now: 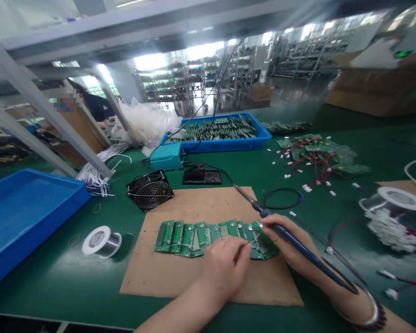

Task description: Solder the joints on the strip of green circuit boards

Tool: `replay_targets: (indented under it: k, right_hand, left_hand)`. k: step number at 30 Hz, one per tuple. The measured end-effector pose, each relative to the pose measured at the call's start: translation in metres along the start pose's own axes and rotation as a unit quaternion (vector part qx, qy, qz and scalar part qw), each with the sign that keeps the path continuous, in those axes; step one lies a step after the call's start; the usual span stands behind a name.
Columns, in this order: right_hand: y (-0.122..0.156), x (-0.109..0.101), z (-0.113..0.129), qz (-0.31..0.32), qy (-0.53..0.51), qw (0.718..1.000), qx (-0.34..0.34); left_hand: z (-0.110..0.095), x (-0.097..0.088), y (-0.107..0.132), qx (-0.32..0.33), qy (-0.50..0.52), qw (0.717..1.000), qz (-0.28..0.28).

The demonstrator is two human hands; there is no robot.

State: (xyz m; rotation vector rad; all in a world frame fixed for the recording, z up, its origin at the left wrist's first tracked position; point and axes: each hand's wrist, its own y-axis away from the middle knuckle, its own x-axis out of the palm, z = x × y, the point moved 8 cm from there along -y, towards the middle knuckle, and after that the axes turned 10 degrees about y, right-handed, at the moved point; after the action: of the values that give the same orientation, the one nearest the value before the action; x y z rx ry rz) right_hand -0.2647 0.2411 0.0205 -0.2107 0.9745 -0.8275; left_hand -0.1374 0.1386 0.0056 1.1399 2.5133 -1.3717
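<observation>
My right hand [291, 240] is closed around the dark blue handle of a soldering iron [312, 259]. Its metal end points up and left, past the far edge of a row of green circuit boards [185, 238]. Pinched in the fingers of my left hand [225, 263] is thin solder wire [255, 238], its end over the boards at the right. That wire trails left towards a white spool of solder [102, 241]. The boards overlap side by side on a flat cardboard sheet [166, 282]. My left hand hides part of the middle boards.
A black fan [150, 190], an iron stand [201, 175] and a teal box [167, 157] stand behind the cardboard. Further back, a blue tray [229, 145] holds many boards. Wired boards [319, 155] lie right; another blue tray [27, 208] sits left. A person [97, 104] is beyond the frame.
</observation>
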Motion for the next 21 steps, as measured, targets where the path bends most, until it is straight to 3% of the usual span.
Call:
replay_targets:
  k: [3,7,10,13,16,19,21]
  right_hand:
    - [0.006,-0.001,-0.002,-0.002,0.019,1.000,0.014]
    - [0.013,0.017,-0.029,0.015,0.027,0.999,0.042]
    - [0.016,0.032,-0.046,0.036,0.038,0.998,0.043]
    - [0.018,0.035,-0.047,0.029,0.062,0.997,0.035]
    - [0.019,0.025,-0.040,-0.021,0.075,0.996,0.033]
    - [0.019,0.016,-0.037,-0.067,0.079,0.993,0.049]
    - [0.019,0.013,-0.039,-0.077,0.077,0.992,0.069]
  left_hand:
    - [0.001,-0.004,0.002,-0.005,-0.009,1.000,0.002]
    - [0.004,-0.025,0.004,0.000,-0.008,1.000,0.010]
    - [0.018,-0.066,0.002,0.005,-0.065,0.998,-0.020]
    - [0.046,-0.122,-0.012,-0.009,-0.177,0.982,-0.066]
    - [0.085,-0.174,-0.041,-0.087,-0.263,0.958,-0.070]
    - [0.119,-0.207,-0.072,-0.197,-0.281,0.939,-0.017]
    - [0.124,-0.220,-0.087,-0.221,-0.266,0.938,0.011]
